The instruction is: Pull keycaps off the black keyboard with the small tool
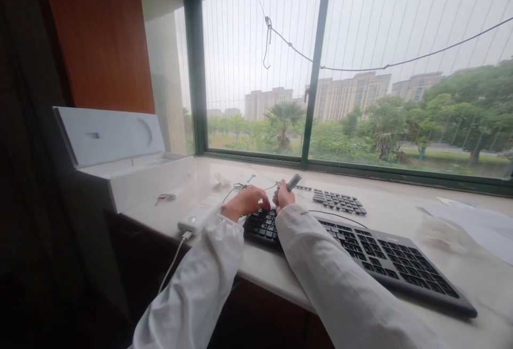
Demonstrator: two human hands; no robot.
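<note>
Pale stone worktop (401, 215) runs under a wide window. Green window frame (315, 71), thin vertical bars behind the glass, and a dark cord (360, 68) strung slack across it, knotted at upper left.

Outside: a palm (282, 119), dense trees, tall apartment blocks (348, 92), grey sky.

Far left of the worktop is an open white box (148, 180), its lid (108, 135) tilted up and back. Small keys (165, 198) lie just beside the box. A white power bank (198, 217) sits near the front edge, its cable (172, 263) hanging off.

Right end: crumpled clear plastic (444, 231) and pale sheets (476, 220). Reddish wood panel (100, 33) at upper left.
</note>
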